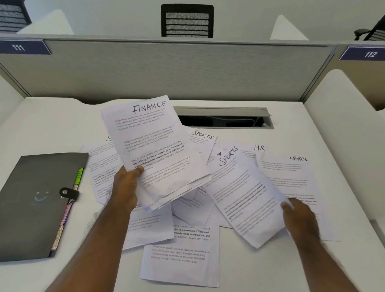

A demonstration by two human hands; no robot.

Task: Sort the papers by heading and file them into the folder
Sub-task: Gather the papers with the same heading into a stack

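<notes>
My left hand (125, 187) holds a small stack of sheets raised above the desk; the top one is headed FINANCE (152, 144). My right hand (298, 216) pinches the lower right edge of a tilted sheet headed SPORTS (240, 192). Loose papers lie scattered under both: another SPORTS sheet (201, 138), an HR sheet (256, 149) and a SPORTS sheet at the right (296, 172). A dark grey folder (30, 205) lies shut at the left, its snap strap fastened and coloured tabs showing along its right edge.
The white desk (314, 272) is bounded by a grey partition (168, 72) at the back and white side panels. A cable slot (223, 118) opens in the desk behind the papers. Black office chairs (187, 21) stand beyond the partition.
</notes>
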